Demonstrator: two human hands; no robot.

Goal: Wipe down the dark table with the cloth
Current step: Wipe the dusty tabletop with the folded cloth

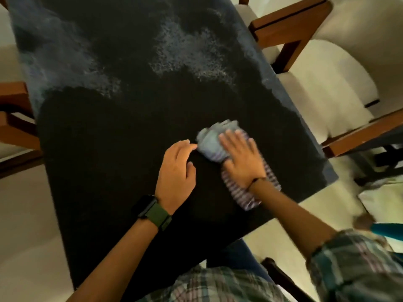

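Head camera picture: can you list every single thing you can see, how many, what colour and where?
Dark stone-look table: one, black with pale speckled patches at the far end, fills the middle.
Striped grey-blue and purple cloth: one, bunched on the table's near right part, under the right hand.
Wooden chairs with cream cushions: at least two, brown frames, along the right side of the table; more brown wood shows at the left edge.
Pale floor: cream, around the table.
Green-strapped watch: one, dark face, on the left wrist.
Plaid shirt sleeve: green check, bottom right.
Left hand: one, fingertips touching the cloth's edge.
Right hand: one, flat, pressing the cloth.
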